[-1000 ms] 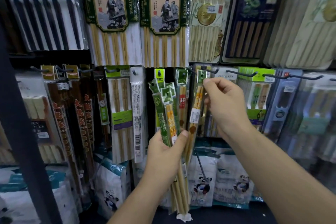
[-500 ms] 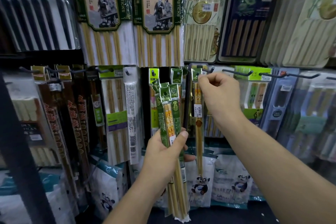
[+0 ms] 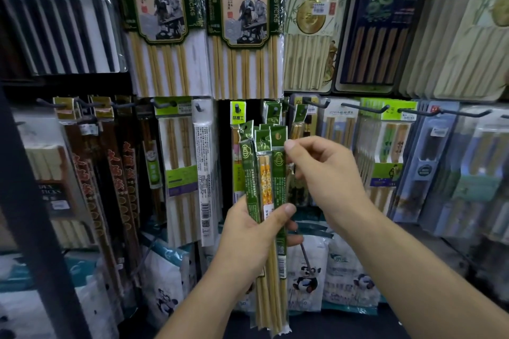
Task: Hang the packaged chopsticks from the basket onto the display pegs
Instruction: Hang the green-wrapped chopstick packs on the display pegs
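My left hand (image 3: 254, 231) grips a bunch of several narrow green chopstick packs (image 3: 265, 173), held upright in front of the display wall. My right hand (image 3: 321, 173) pinches the top right edge of the rightmost pack in that bunch, thumb and forefinger at its green header. Behind the bunch, a pack with a green header (image 3: 298, 124) hangs on a dark peg (image 3: 316, 103). More green-headed packs (image 3: 272, 114) hang just left of it. The basket is out of view.
Large hot-pot chopstick packs (image 3: 159, 25) hang above. Dark red packs (image 3: 118, 173) and a white-backed pack (image 3: 202, 173) hang to the left. Pegs (image 3: 366, 109) with boxed sets run to the right. Panda-printed bags (image 3: 308, 278) sit below. A dark post (image 3: 35, 215) stands at the left.
My right hand let go of the pack it was hanging on the peg, and came down left to the bunch in my left hand. That pack now hangs there.
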A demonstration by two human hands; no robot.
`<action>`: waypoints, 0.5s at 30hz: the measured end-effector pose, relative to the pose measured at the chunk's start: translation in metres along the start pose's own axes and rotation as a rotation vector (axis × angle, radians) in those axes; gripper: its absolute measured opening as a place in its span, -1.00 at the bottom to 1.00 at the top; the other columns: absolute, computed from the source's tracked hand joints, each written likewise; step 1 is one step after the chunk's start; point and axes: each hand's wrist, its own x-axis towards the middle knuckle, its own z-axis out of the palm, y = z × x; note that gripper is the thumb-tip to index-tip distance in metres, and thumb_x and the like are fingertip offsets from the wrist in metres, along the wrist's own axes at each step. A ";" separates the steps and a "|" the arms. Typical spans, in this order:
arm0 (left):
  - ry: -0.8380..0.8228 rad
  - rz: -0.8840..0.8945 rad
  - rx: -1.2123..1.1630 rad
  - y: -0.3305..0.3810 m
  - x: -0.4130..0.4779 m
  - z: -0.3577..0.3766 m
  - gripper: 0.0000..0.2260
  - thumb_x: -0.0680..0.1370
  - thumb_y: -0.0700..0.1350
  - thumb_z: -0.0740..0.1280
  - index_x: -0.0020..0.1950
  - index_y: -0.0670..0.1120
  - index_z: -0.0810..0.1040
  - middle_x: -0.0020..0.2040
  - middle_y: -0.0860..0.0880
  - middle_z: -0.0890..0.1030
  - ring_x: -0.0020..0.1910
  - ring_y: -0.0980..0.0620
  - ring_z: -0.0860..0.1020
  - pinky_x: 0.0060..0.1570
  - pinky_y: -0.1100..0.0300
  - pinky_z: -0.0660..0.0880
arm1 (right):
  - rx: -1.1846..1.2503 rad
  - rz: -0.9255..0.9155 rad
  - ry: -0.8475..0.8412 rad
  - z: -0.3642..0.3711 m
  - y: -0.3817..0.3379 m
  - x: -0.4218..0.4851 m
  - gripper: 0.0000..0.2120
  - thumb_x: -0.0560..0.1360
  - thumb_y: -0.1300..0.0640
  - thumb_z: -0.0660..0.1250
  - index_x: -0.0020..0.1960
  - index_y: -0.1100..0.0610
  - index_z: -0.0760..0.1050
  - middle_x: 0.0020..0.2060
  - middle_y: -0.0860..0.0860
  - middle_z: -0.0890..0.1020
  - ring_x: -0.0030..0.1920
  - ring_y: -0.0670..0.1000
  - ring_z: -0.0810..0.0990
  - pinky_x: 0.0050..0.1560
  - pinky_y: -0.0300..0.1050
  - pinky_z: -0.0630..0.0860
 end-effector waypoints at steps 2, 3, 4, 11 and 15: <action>-0.012 0.005 -0.007 0.000 -0.001 0.001 -0.89 0.56 -0.26 0.46 0.00 -0.06 0.66 -0.13 -0.13 0.70 -0.22 -0.06 0.68 -0.23 -0.01 0.69 | 0.037 0.061 -0.018 -0.001 -0.002 0.002 -0.88 0.57 0.07 0.42 -0.10 0.07 0.68 -0.34 -0.11 0.62 -0.32 -0.16 0.53 -0.20 -0.21 0.51; -0.024 0.010 -0.004 0.001 -0.002 0.001 -0.87 0.56 -0.25 0.46 -0.03 -0.02 0.67 -0.12 -0.15 0.70 -0.20 -0.08 0.69 -0.22 0.00 0.69 | 0.027 0.068 -0.029 -0.001 -0.003 0.004 -0.89 0.56 0.07 0.43 -0.10 0.07 0.67 -0.34 -0.11 0.62 -0.31 -0.15 0.53 -0.21 -0.20 0.51; -0.035 0.016 0.004 0.002 -0.003 0.001 -0.84 0.56 -0.24 0.45 -0.08 0.03 0.68 -0.12 -0.16 0.71 -0.18 -0.09 0.70 -0.20 0.01 0.69 | 0.000 0.059 -0.033 -0.002 -0.003 0.005 -0.90 0.56 0.07 0.43 -0.11 0.05 0.67 -0.34 -0.10 0.63 -0.30 -0.15 0.54 -0.24 -0.21 0.50; 0.080 0.050 0.108 -0.004 0.000 -0.007 -0.87 0.60 -0.15 0.42 0.08 -0.15 0.53 -0.14 -0.08 0.69 -0.22 0.10 0.69 -0.22 0.33 0.59 | -0.010 0.047 0.194 -0.015 -0.013 0.034 -0.78 0.61 0.06 0.36 -0.15 0.13 0.65 -0.47 -0.04 0.46 -0.42 -0.08 0.40 -0.43 -0.32 0.41; 0.046 0.042 0.111 -0.004 -0.001 -0.007 -0.78 0.57 0.01 0.42 0.04 -0.11 0.50 -0.38 -0.09 0.55 -0.42 0.00 0.55 -0.35 0.18 0.58 | -0.061 -0.010 0.240 -0.012 -0.010 0.044 -0.70 0.61 0.10 0.35 -0.14 0.33 0.57 -0.40 0.10 0.38 -0.39 -0.03 0.33 -0.41 -0.40 0.38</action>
